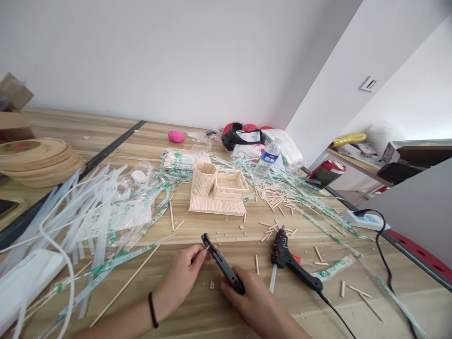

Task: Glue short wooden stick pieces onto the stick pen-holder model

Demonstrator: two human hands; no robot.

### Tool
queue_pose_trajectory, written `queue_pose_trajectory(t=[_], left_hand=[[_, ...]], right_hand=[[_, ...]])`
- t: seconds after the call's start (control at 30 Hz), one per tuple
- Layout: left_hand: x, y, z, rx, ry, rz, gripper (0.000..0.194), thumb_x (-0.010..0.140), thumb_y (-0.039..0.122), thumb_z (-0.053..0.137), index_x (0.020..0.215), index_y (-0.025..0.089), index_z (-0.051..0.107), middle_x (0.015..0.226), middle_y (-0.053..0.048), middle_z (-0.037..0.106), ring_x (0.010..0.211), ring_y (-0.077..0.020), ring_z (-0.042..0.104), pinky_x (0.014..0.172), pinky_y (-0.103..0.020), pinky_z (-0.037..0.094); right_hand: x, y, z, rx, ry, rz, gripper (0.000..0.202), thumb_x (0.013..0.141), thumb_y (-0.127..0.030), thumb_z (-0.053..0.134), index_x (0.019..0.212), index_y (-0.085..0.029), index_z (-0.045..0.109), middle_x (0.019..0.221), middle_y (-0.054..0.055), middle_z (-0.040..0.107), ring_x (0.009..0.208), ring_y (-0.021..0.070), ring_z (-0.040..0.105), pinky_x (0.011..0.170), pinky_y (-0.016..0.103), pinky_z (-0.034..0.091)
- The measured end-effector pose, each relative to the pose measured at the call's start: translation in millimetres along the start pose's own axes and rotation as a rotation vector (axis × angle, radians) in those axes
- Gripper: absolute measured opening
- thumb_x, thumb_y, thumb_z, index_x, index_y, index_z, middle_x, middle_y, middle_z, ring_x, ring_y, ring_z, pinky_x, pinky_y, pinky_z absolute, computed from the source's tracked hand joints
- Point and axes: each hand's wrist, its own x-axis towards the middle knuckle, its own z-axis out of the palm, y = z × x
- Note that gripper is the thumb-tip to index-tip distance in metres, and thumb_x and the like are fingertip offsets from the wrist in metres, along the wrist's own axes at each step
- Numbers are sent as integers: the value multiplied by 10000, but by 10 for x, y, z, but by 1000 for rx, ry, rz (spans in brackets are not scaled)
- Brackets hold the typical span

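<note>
My right hand (256, 296) is wrapped around the handles of a slim black hand tool with a narrow jointed head (224, 263), which I hold tilted above the near part of the wood-grained desk (197, 225), its head pointing away from the near edge and leaning left. My left hand (181, 270) is right at that head, thumb and forefinger narrow; I cannot tell whether they are closed on some small piece.

The tool looks stiff, probably metal, and heavy enough to want a full grip low on the handles, with fingertips clear of the joint.

Beyond it, toward the back edge, stands a pale model of round wooden sticks: a flat base (215, 206) carrying an upright cylinder (205, 180) and, just beside it, an open railed box (231, 193). I judge it light and brittle at the joints, best lifted by the base with both hands rather than by a rail.

To my right, a black glue gun (281, 247) rests on the desk, among loose sticks (273, 197). A white power strip (365, 219) lies by the right edge, and translucent plastic strips (106, 221) spread over the left side.
</note>
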Motion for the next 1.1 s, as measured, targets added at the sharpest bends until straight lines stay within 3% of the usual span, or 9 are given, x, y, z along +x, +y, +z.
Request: queue_pose_trajectory(t=[0.1,0.33,0.43,0.57,0.7,1.1], left_hand=[[-2,25,-11,-37,-18,-1,325,894,383,418,803,162,638,783,-48,695,755,-214,609,690,-279,444],[-32,28,12,-24,-13,-44,347,900,416,408,792,161,617,560,37,507,538,-149,461,503,-232,317],[-60,79,9,-51,11,-12,342,911,409,405,803,162,617,619,19,565,590,-160,512,549,-239,363],[-96,163,-2,-125,25,66,308,923,374,415,878,171,642,829,-29,679,817,-197,604,743,-264,436],[-110,185,5,-154,15,55,315,924,383,424,949,171,656,930,-52,709,921,-218,617,814,-280,442],[-121,149,32,-160,18,35,329,920,399,419,926,166,653,916,-60,704,889,-228,608,782,-279,439]], right_hand=[[10,54,-4,71,5,-7,119,799,-252,533,701,-185,545,553,-36,514,500,124,468,472,214,304],[-14,14,-105,74,-3,-8,58,770,-245,548,776,-187,542,647,-24,535,604,144,476,548,230,321],[-60,-44,-146,8,-4,-10,58,785,-244,525,789,-188,509,652,-24,517,600,143,452,549,238,305],[-115,-62,-148,-17,-9,-27,65,799,-247,500,820,-187,516,675,-14,534,606,147,469,557,238,316],[-142,-55,-125,-35,-8,-38,73,784,-215,503,841,-185,535,671,-7,547,602,152,479,551,236,315],[-140,-90,-112,-33,-25,-19,43,764,-197,507,804,-186,518,671,-4,561,594,145,488,535,228,310]])
